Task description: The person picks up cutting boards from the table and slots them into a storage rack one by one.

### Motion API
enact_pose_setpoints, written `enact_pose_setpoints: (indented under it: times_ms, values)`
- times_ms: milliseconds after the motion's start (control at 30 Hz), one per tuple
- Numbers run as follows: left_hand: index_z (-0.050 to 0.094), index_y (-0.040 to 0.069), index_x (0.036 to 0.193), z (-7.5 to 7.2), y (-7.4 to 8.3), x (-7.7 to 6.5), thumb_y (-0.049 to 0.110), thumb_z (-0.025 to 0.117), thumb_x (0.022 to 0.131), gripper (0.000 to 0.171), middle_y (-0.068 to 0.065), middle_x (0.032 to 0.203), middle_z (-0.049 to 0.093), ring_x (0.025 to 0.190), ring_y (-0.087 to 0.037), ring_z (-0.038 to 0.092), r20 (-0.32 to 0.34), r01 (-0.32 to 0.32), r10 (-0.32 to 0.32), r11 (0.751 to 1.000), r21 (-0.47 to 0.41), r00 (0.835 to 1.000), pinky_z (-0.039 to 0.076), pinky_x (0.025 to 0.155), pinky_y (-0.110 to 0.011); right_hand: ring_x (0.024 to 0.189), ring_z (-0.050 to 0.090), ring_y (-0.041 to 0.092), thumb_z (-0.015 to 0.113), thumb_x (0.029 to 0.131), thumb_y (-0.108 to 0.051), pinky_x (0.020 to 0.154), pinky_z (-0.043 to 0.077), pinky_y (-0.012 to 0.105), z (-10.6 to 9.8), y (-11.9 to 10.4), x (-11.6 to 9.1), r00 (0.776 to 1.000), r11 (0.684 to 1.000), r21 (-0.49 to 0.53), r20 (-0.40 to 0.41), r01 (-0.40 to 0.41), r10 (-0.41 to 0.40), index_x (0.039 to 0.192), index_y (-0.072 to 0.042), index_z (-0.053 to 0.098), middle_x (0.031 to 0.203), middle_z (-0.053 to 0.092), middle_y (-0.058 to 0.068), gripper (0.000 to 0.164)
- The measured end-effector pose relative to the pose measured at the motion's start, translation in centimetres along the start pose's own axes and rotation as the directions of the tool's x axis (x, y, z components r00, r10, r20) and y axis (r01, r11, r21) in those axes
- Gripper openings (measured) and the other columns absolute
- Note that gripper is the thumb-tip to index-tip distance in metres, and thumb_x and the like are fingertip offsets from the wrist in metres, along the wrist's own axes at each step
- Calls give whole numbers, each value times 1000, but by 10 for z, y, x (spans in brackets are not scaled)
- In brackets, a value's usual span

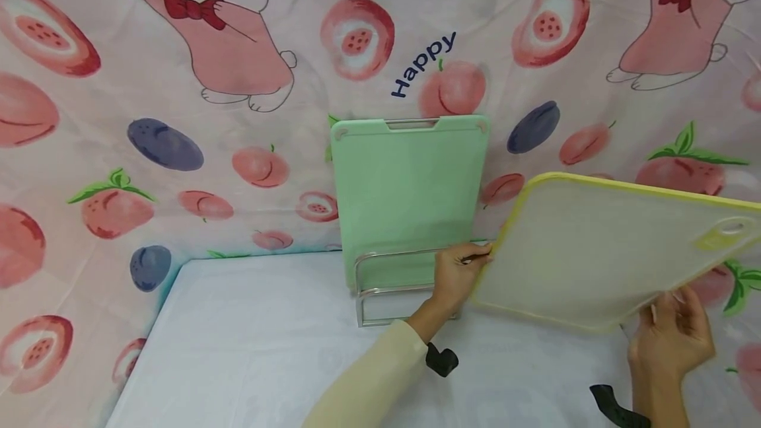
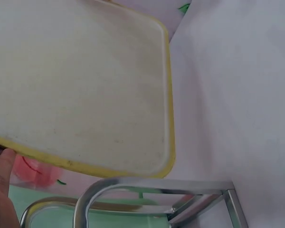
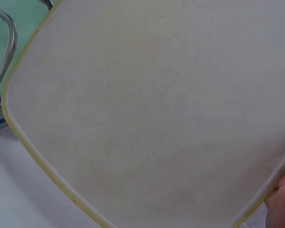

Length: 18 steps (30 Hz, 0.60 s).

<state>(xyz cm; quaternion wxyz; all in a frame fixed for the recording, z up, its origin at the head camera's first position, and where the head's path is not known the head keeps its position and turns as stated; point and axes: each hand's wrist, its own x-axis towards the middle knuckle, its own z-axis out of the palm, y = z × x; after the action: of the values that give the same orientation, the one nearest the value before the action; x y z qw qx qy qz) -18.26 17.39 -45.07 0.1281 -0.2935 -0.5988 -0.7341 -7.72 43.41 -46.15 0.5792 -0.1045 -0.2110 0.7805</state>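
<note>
A white cutting board [image 1: 594, 256] with a yellow rim is held tilted in the air at the right of the head view. My left hand [image 1: 453, 276] grips its left edge, thumb and fingers at the rim. Under the lower edge, my right hand [image 1: 674, 335] pinches the board with curled fingers. A yellow-lined handle slot [image 1: 710, 239] shows near the board's right end. Beside my left hand, a green cutting board [image 1: 410, 190] stands upright in a metal rack [image 1: 395, 291]. In the left wrist view the board's corner overlaps the rack's top bar [image 2: 199, 186].
The rack stands on a white-covered table [image 1: 255, 335]. Behind it hangs a cloth [image 1: 309, 150] printed with fruit and rabbits. Black straps [image 1: 442, 360] show by both wrists.
</note>
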Motion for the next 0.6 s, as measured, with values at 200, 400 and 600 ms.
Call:
enact_pose_setpoints:
  times_ms: [200,400,600]
  values:
    - [68,-18,91,-15,22,4,-18,70,74,17,-29,86,67,77,-37,68,-3,-68,68,998,8,998,58,66,-36,45,45,20,69,69,27,33,38,24,6,12,-7,1000,1000,-24,21,-12,12,106,24,57,62,51,15,39]
    - [67,-19,90,-26,32,5,-19,70,73,17,-29,84,66,74,-40,67,-2,-120,121,992,43,993,58,66,-40,50,47,19,72,69,24,36,38,23,11,22,-13,999,999,-36,35,-21,22,107,23,58,62,48,13,40]
    - [68,-17,89,-34,30,0,-17,71,73,16,-27,81,67,71,-39,66,-35,-148,152,984,94,988,58,63,-37,56,52,20,69,72,23,39,42,26,8,30,-18,994,994,-27,30,-105,105,107,19,59,66,51,13,36]
